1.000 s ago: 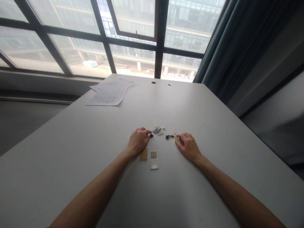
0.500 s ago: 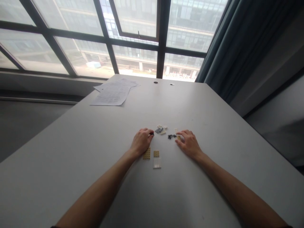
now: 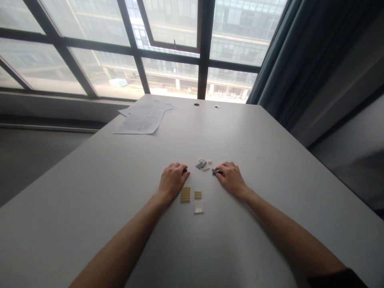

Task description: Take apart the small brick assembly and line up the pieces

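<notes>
My left hand [image 3: 173,178] rests on the table with thumb and fingers closed on a small dark toy brick [image 3: 185,171]. Just below its wrist lies a tan studded plate [image 3: 185,194]. To the right of that are a smaller tan plate [image 3: 198,194] and a clear or white flat square piece [image 3: 199,207]. My right hand [image 3: 231,178] has its fingertips on a cluster of small black bricks [image 3: 214,172], partly hidden by the fingers. Between and beyond the hands sit grey bricks [image 3: 201,165] and several white pieces [image 3: 206,168].
Printed paper sheets [image 3: 141,120] lie at the far left of the white table [image 3: 228,136]. Two round holes [image 3: 196,105] are cut near its far edge. Windows [image 3: 171,76] stand behind, and a dark curtain [image 3: 276,60] hangs at the right.
My left hand has shifted slightly left and toward me with the dark brick, uncovering more of the tan plate. My right hand has moved left onto the black bricks, its fingers closing.
</notes>
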`<state>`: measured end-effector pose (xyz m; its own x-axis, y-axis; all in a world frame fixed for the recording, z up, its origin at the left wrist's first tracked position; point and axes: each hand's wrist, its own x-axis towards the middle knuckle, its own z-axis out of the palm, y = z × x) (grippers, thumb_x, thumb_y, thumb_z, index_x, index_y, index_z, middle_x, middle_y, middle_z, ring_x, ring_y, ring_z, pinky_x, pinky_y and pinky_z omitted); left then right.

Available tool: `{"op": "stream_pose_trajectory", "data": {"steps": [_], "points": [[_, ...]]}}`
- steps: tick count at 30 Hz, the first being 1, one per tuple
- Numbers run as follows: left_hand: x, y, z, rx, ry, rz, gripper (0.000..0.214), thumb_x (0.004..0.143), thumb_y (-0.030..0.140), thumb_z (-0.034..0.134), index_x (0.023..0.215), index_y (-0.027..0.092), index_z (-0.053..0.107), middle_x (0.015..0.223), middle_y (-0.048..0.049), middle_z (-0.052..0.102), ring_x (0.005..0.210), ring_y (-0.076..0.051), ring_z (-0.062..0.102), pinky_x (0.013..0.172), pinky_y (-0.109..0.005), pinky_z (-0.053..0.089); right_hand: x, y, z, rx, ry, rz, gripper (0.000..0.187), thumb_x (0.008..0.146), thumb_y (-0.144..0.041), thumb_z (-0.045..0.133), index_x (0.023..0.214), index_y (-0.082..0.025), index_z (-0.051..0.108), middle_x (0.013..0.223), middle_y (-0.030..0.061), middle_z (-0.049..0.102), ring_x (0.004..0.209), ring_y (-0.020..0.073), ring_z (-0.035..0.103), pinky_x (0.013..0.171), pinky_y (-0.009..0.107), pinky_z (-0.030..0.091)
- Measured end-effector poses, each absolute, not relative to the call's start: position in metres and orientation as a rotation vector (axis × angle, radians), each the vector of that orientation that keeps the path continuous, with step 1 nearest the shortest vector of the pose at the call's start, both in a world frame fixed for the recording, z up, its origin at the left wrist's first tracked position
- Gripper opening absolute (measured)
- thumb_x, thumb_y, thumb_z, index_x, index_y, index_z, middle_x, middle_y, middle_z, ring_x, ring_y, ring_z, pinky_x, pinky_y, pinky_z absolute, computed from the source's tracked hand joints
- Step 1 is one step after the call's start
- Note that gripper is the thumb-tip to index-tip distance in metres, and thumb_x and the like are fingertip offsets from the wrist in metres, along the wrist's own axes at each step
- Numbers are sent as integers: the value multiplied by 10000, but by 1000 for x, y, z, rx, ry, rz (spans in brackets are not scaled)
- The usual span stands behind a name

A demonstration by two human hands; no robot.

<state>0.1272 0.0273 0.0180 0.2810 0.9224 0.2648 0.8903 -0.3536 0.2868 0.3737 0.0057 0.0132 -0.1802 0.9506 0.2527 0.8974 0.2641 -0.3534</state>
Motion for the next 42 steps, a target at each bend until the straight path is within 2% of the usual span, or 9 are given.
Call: {"op": "stream_pose_trajectory", "data": {"steps": [10,19,30,35,42], "points": [[109,32,14,2385,1630,619,252,838,313,529,1017,219,680,972,-44,644,941,-217,571,842,-332,446,382,9,12,-1703,-2099,190,176,848,-246,594,1002,-223,676,1053,49,640,1044,221,490,905,348,338],[103,34,7,2344,1568,693,245,844,350,520,946,223,703,952,-41,634,924,-208,570,850,-329,445,386,17,20,-1720,-2093,169,269,827,-99,516,995,-221,689,1059,47,640,1044,211,494,910,337,337],[103,32,4,2356,1555,729,263,830,375,547,989,235,702,949,-41,631,947,-215,566,869,-340,442,389,14,25,-1820,-2166,77,114,783,-187,599,821,-212,703,979,49,639,993,216,501,850,333,331],[103,31,5,2364,1561,712,231,837,368,537,927,252,714,937,-38,627,935,-216,565,869,-349,440,380,18,28,-1904,-2187,21,115,809,-234,590,783,-207,700,955,59,644,992,229,499,837,350,316],[103,30,4,2419,1538,703,248,853,371,524,978,264,710,947,-40,630,932,-216,557,870,-362,438,375,24,25,-1877,-2146,26,147,842,-312,593,795,-210,687,950,55,642,1001,229,502,839,350,320]]}}
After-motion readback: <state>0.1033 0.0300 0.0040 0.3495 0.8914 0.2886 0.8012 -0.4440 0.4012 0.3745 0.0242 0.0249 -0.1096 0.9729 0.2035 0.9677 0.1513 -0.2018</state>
